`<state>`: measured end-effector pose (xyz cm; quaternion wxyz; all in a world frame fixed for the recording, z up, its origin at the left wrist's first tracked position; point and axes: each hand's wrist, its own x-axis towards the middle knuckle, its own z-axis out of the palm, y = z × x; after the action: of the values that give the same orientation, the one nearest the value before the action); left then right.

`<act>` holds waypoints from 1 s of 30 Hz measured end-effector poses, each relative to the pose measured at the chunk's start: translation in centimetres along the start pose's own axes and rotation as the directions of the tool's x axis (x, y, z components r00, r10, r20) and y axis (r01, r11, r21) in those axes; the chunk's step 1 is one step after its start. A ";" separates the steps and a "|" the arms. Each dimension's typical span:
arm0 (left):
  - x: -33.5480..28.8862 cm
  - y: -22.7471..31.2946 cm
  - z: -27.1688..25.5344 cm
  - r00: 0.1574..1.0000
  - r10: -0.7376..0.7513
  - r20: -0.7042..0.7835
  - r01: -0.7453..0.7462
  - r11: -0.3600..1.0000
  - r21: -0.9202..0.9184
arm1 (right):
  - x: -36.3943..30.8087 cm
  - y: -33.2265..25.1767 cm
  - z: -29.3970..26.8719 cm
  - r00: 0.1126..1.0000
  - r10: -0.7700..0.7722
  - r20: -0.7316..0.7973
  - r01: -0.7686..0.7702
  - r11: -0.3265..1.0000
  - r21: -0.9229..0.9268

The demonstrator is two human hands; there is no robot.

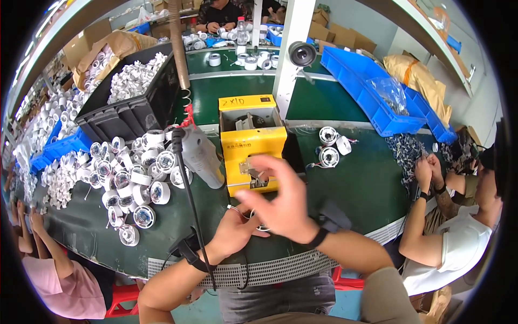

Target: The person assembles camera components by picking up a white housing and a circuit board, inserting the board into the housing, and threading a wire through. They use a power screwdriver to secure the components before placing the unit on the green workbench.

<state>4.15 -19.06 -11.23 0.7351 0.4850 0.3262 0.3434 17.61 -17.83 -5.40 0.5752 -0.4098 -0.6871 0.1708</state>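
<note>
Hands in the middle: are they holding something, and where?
The left hand grips a small round white part at its rim. The right hand covers it, fingers spread; its hold cannot be told.

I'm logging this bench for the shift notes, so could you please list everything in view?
Yellow machine: one, centre of the table, behind the hands.
Green table: one, under everything.
Grey power tool: one, hanging left of the machine.
White round housings: a large pile, left of the tool; three more right of the machine.
Black crate: one, full of white parts, far left.
Blue bins: several, far right.
Co-workers: one at right, one at lower left, one at the far end.
Left hand: holds a small wired part at the front edge.
Right hand: raised, fingers spread, above the left.
</note>
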 end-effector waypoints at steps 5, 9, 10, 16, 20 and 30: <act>0.2 -1.2 -1.6 0.960 0.275 -0.053 -0.252 0.931 0.265 | 2.2 -0.3 7.3 0.994 0.009 0.111 -0.010 1.000 0.008; 0.1 -0.1 -0.9 0.989 -0.005 -0.145 0.009 1.000 0.022 | 2.7 -0.4 5.7 0.980 -0.061 -0.192 0.126 0.930 0.345; 0.2 0.6 -0.3 0.991 -0.027 -0.129 0.040 0.995 0.095 | 3.1 -1.1 4.7 0.953 0.005 -0.302 0.154 0.853 0.498; 0.9 -0.9 -1.2 0.975 -0.116 -0.191 0.118 0.993 -0.003 | 5.4 0.9 2.1 0.925 0.147 -0.350 0.005 0.917 0.399; 0.8 -0.4 -1.2 0.969 -0.148 -0.197 0.157 0.987 0.031 | 5.4 1.1 2.2 0.928 0.152 -0.340 -0.006 0.919 0.394; 0.8 -0.5 -0.8 0.967 -0.144 -0.209 0.149 0.989 0.009 | 4.9 1.6 2.4 0.953 0.135 -0.272 -0.008 0.907 0.422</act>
<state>4.00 -18.14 -12.06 0.7143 0.4299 0.4406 0.3328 15.98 -12.51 -4.00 0.7382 -0.3240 -0.5258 0.2714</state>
